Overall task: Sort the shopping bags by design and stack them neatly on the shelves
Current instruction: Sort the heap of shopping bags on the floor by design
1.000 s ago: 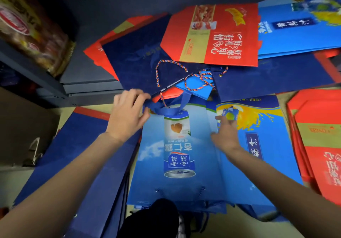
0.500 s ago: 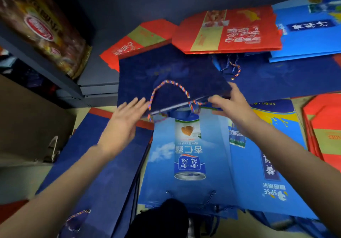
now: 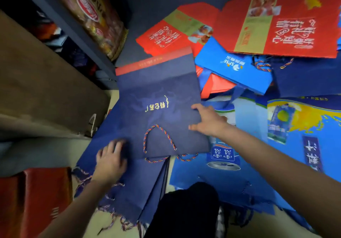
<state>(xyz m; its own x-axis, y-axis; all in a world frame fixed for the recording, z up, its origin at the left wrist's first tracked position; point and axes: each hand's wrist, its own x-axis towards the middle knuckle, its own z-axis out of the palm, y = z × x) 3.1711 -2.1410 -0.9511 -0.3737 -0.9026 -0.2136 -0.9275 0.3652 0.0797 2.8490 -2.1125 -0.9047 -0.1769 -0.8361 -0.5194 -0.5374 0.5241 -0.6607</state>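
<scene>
Since a moment ago the navy bag [image 3: 156, 97] has been coming off the mixed heap and is now lying flat on the navy pile [image 3: 129, 191]; the right hand [image 3: 207, 120] is pinching its right edge, while the left hand [image 3: 110, 161] is pressing flat-fingered on its near left corner. The sorting is looking partly done: navy bags are gathering under the left hand and light blue bags [image 3: 230, 173] under the right arm, but red bags [image 3: 276, 21] beyond the right hand are lying jumbled, none shelved. The navy bag is showing gold lettering, a red strip and a striped rope handle [image 3: 160, 136].
</scene>
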